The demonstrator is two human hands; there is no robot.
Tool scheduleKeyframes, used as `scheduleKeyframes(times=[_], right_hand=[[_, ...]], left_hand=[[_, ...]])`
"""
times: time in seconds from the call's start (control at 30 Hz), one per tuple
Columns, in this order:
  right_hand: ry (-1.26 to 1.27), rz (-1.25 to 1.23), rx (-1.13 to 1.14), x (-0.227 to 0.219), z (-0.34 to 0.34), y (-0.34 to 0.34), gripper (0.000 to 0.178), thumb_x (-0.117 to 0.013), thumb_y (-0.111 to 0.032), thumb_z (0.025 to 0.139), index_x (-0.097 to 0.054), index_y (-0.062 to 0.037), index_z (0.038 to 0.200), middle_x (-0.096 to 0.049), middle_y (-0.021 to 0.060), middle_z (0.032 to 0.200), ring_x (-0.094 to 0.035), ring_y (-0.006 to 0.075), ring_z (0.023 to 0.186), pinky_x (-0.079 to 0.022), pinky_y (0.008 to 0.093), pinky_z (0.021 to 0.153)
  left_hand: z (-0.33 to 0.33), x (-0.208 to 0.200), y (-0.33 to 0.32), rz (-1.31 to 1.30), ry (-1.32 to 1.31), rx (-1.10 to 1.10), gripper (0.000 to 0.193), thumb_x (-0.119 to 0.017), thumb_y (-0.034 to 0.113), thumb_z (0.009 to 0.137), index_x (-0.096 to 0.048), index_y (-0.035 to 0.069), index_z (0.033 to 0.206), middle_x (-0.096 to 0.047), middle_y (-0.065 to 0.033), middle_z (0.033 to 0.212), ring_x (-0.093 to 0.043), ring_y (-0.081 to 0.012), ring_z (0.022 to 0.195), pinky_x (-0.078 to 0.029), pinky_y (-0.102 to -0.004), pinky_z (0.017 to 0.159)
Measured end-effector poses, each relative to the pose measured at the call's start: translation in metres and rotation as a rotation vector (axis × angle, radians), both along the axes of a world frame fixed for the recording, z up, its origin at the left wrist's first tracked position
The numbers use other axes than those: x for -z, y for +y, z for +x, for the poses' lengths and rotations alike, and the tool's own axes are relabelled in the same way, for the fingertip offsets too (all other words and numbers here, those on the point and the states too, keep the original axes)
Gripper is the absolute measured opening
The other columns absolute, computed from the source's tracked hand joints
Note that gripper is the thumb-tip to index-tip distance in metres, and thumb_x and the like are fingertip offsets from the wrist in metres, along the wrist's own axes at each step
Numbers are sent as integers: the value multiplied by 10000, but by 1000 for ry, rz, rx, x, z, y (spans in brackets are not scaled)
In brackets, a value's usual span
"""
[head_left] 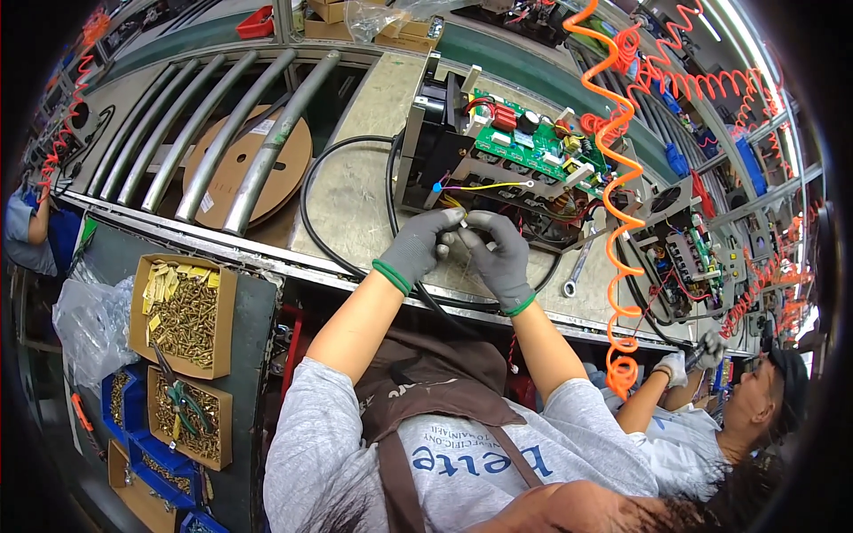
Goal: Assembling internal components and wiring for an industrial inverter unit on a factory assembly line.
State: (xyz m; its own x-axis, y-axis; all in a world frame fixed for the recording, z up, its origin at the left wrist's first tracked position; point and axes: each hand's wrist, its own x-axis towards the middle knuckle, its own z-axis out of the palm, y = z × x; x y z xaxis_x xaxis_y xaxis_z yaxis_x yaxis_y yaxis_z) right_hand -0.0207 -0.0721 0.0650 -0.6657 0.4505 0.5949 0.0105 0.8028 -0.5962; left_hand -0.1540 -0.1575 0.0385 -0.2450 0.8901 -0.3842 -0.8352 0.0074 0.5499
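Both my hands wear grey gloves with green cuffs and meet at the near side of an open electronic unit. The fingertips of my left hand [421, 247] and my right hand [499, 259] are pinched together around a small white connector [463, 224]. Yellow wires [451, 204] come out of the unit just above my left fingers. The unit holds a green circuit board [524, 147] with red, white and yellow parts, and a black fan [433, 99] at its left end. A yellow lead with a ring terminal [498, 186] sticks out in front of the board.
A thick black cable [306, 209] loops left of the unit. A wrench [577, 271] lies right of my hands, beside a hanging orange coiled hose [622, 200]. Metal rollers [195, 133] run at the left. Screw boxes [182, 311] and pliers [182, 400] are lower left. A co-worker [711, 400] works at right.
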Motion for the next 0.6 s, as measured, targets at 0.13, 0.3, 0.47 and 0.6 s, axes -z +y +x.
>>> scheduleKeyframes(times=[0.13, 0.3, 0.47, 0.6], right_hand=[[61, -725, -10, -7, 8, 3, 212, -606, -65, 905, -621, -8, 1109, -658, 83, 984, -635, 100, 893, -503, 251, 796], [-117, -238, 94, 10, 5, 11, 315, -592, -190, 922, -572, -26, 1191, -675, 136, 946, -683, 230, 831, -525, 325, 745], [-446, -7, 186, 20, -5, 31, 315, -566, -189, 895, -604, -130, 1202, -648, 213, 989, -623, 395, 899, -511, 437, 772], [-380, -49, 100, 19, -6, 35, 332, -574, -185, 894, -585, -127, 1220, -654, 200, 969, -632, 389, 863, -514, 435, 743]], left_hand=[[-8, -12, -7, 7, 256, 76, 204, -666, 241, 878, -670, 50, 949, -597, 47, 756, -466, -14, 545, -336, -147, 424], [-10, -20, -8, -152, 1148, -9, 250, -695, 227, 832, -704, 20, 971, -658, -69, 751, -620, -132, 591, -471, -272, 505], [-11, 3, 5, -45, 1956, -492, 161, -670, 255, 833, -703, 108, 892, -669, -86, 799, -647, -268, 627, -502, -351, 533], [-10, 17, 8, -155, 2198, -539, 112, -666, 208, 812, -667, 140, 902, -646, -52, 762, -621, -265, 580, -480, -373, 502]])
